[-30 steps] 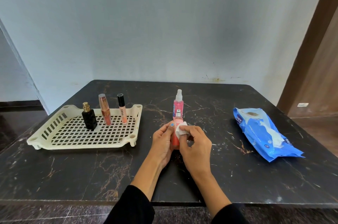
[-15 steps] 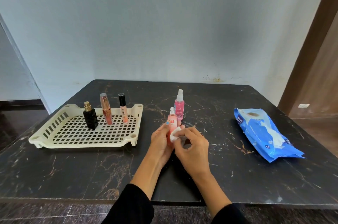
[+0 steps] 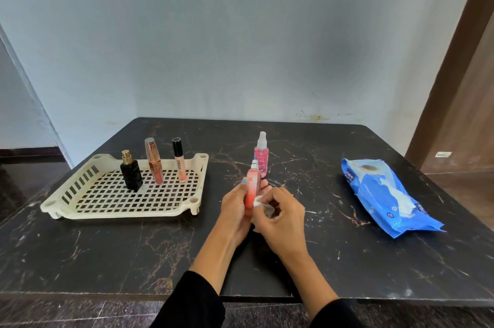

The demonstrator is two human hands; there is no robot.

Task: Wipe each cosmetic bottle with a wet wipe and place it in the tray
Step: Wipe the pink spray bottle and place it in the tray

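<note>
Your left hand [image 3: 236,210] grips a coral-orange spray bottle [image 3: 251,188] above the middle of the black marble table [image 3: 107,252], fingers curled round its body and its silver nozzle pointing up and away from you. Your right hand [image 3: 280,218] pinches a crumpled white wet wipe [image 3: 260,203] and presses it against the bottle's lower right side, covering the base from view.

Just beyond the held bottle, a pink spray bottle [image 3: 261,156] with a white cap stands upright on the table, partly overlapped by the coral one's nozzle. To the left, a cream perforated tray [image 3: 128,207] holds three upright items along its far side: a black perfume bottle [image 3: 131,175] with a gold top, a rose-gold tube [image 3: 154,164] and a lip gloss [image 3: 179,163] with a black cap. To the right, well apart from your hands, a blue wet-wipes pack [image 3: 387,194] lies flat, a white sheet poking from its opening.
</note>
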